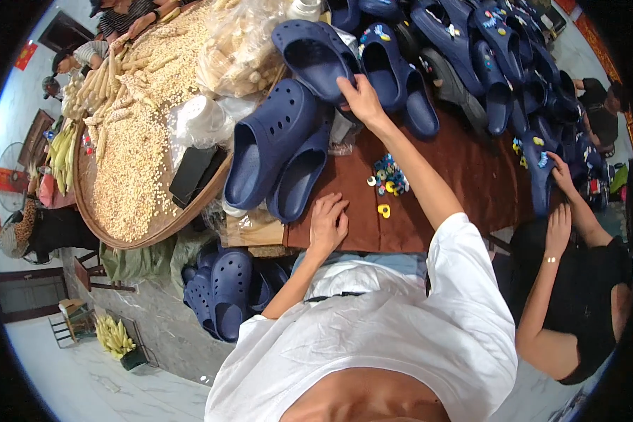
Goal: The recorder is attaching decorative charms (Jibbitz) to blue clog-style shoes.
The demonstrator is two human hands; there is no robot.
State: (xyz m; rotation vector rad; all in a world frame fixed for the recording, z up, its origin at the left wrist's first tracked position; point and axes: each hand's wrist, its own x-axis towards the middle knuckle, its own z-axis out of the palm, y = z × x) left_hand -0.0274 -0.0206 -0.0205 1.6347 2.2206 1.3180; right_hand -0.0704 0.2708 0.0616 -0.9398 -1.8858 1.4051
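My right hand [363, 100] reaches forward and grips the heel end of a dark blue clog [309, 53], thumb on top. Close to the table's front edge, my left hand [328, 224] rests on the brown cloth [429, 169] with its fingers loosely spread, holding nothing. Just beyond it lies a pair of plain blue clogs [271, 130], one partly over the other. A small pile of colourful shoe charms [389, 174] sits on the cloth between my arms, with a yellow charm [383, 210] apart from it.
A round tray [130, 241] of corn kernels stands left, with a black phone [195, 174] on its rim. Blue clogs with charms [443, 35] crowd the far right side. More clogs [225, 288] sit low at left. A co-worker's hand [559, 176] handles a clog at right.
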